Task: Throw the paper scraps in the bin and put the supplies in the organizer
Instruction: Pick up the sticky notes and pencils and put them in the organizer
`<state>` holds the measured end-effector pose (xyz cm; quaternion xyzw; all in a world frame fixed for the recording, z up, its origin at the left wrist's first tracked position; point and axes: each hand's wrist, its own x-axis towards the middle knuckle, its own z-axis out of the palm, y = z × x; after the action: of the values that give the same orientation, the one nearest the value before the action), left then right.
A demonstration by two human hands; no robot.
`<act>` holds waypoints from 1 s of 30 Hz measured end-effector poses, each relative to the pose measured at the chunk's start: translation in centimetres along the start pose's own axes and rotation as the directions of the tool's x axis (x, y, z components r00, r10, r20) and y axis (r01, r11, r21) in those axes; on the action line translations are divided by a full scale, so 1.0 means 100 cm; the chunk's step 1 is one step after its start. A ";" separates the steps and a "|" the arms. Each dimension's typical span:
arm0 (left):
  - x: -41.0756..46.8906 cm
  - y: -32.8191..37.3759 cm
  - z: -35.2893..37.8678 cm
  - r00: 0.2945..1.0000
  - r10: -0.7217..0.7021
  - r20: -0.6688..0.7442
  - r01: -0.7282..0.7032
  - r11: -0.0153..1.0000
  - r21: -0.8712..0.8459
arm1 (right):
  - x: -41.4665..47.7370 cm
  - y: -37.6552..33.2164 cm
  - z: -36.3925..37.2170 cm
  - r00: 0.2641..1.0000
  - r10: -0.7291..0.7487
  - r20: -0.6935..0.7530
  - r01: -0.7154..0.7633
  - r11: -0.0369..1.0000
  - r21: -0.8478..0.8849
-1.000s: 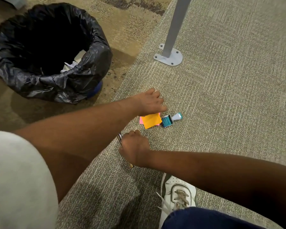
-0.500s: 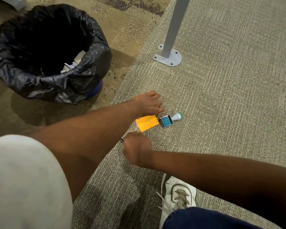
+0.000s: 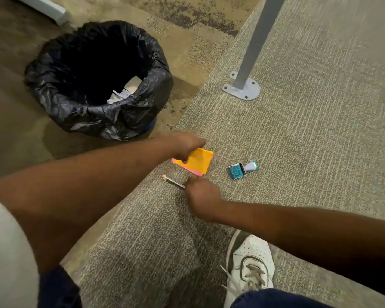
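I see the left hand (image 3: 185, 145) pinching the light, floppy sticky-note pad (image 3: 197, 161) by its corner, right hand (image 3: 201, 194) closed round thin stiff pencils (image 3: 172, 181), rubber stamp (image 3: 242, 170) loose at 3 o'clock, bin (image 3: 98, 81) at 10.

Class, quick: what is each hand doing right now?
Left hand: closed on the orange and pink sticky-note pad.
Right hand: closed on thin pencils.

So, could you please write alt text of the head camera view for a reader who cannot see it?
A person's left hand holds an orange sticky-note pad and the right hand grips pencils, low over grey carpet. A small teal stamp lies beside them, and a black-lined bin with crumpled paper stands behind.
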<state>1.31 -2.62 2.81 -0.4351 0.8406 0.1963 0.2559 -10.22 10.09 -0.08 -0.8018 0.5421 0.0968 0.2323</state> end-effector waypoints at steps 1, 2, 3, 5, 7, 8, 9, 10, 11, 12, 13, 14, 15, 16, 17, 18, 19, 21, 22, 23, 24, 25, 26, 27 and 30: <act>-0.002 -0.003 0.003 1.000 -0.007 0.003 0.007 0.999 -0.031 | 0.000 0.000 0.000 1.000 -0.004 -0.006 0.004 1.000 -0.018; -0.005 -0.005 0.006 1.000 -0.009 0.000 0.009 0.999 -0.051 | 0.001 0.001 0.000 1.000 -0.018 -0.014 0.017 0.998 -0.054; -0.008 -0.007 0.009 1.000 -0.012 -0.004 0.012 0.998 -0.060 | 0.001 0.001 0.000 0.999 -0.042 -0.018 0.040 0.994 -0.098; -0.015 -0.012 0.017 0.999 -0.030 -0.011 0.030 0.997 -0.069 | 0.001 0.001 0.002 0.995 -0.092 -0.026 0.086 0.982 -0.167; -0.022 -0.018 0.024 0.998 -0.067 -0.006 0.066 0.992 -0.111 | 0.001 -0.001 0.003 0.991 -0.127 -0.043 0.116 0.971 -0.208; -0.026 -0.020 0.027 0.997 -0.078 0.000 0.077 0.987 -0.139 | 0.001 -0.003 0.003 0.989 -0.143 -0.048 0.129 0.965 -0.229; -0.030 -0.021 0.030 0.997 -0.078 -0.001 0.077 0.984 -0.161 | 0.001 -0.005 0.003 0.985 -0.166 -0.041 0.151 0.956 -0.252; -0.035 -0.022 0.032 0.997 -0.072 -0.016 0.068 0.983 -0.171 | 0.001 -0.007 0.003 0.980 -0.197 -0.026 0.182 0.943 -0.278; -0.038 -0.022 0.033 0.997 -0.063 -0.046 0.055 0.984 -0.167 | 0.001 -0.008 0.003 0.973 -0.229 -0.008 0.216 0.929 -0.302; -0.042 -0.021 0.034 0.995 -0.055 -0.084 0.042 0.988 -0.148 | 0.001 -0.008 0.003 0.967 -0.256 0.008 0.245 0.915 -0.321; -0.046 -0.020 0.035 0.991 -0.050 -0.124 0.036 0.993 -0.117 | 0.001 -0.008 0.003 0.961 -0.277 0.022 0.268 0.903 -0.335; -0.049 -0.017 0.036 0.987 -0.049 -0.156 0.038 0.997 -0.074 | 0.001 -0.008 0.003 0.955 -0.295 0.037 0.289 0.890 -0.352; -0.053 -0.015 0.036 0.983 -0.053 -0.177 0.049 0.998 -0.028 | 0.002 -0.008 0.003 0.948 -0.315 0.051 0.310 0.873 -0.376; -0.055 -0.011 0.036 0.980 -0.060 -0.192 0.063 0.998 0.012 | 0.001 -0.008 0.002 0.941 -0.333 0.067 0.331 0.855 -0.399; -0.056 -0.008 0.036 0.976 -0.069 -0.205 0.078 0.996 0.039 | 0.002 -0.008 0.001 0.932 -0.352 0.083 0.353 0.838 -0.417; -0.057 -0.005 0.037 0.973 -0.078 -0.217 0.092 0.994 0.053 | 0.002 -0.008 0.000 0.921 -0.377 0.099 0.381 0.817 -0.433; -0.058 -0.002 0.037 0.970 -0.086 -0.228 0.102 0.993 0.061 | 0.002 -0.009 -0.001 0.908 -0.400 0.121 0.410 0.797 -0.444; -0.058 0.002 0.035 0.961 -0.099 -0.257 0.117 0.992 0.056 | 0.004 -0.007 -0.004 0.872 -0.457 0.173 0.483 0.751 -0.450; -0.059 0.004 0.034 0.959 -0.107 -0.264 0.121 0.992 0.039 | 0.004 -0.005 -0.005 0.847 -0.493 0.200 0.526 0.719 -0.455; -0.061 0.004 0.033 0.958 -0.112 -0.266 0.122 0.992 0.023 | 0.005 -0.003 -0.005 0.823 -0.519 0.230 0.562 0.688 -0.459; -0.062 0.005 0.032 0.957 -0.111 -0.267 0.118 0.993 0.010 | 0.005 -0.001 -0.005 0.807 -0.530 0.259 0.586 0.672 -0.453; -0.064 0.005 0.030 0.957 -0.108 -0.269 0.111 0.994 -0.002 | 0.005 0.001 -0.005 0.799 -0.535 0.274 0.599 0.670 -0.438; -0.066 0.005 0.027 0.956 -0.105 -0.274 0.104 0.994 -0.020 | 0.006 0.003 -0.006 0.796 -0.537 0.281 0.605 0.675 -0.423; -0.069 0.004 0.025 0.953 -0.105 -0.284 0.098 0.994 -0.040 | 0.007 0.004 -0.007 0.794 -0.537 0.285 0.607 0.677 -0.417; -0.075 0.002 0.021 0.933 -0.133 -0.335 0.106 0.989 -0.099 | 0.010 0.007 -0.010 0.778 -0.543 0.316 0.627 0.640 -0.445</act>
<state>5.32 3.37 5.70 -0.5225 0.8358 0.1353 0.1005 -10.59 8.59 0.25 -0.9553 0.1849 0.2221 0.0627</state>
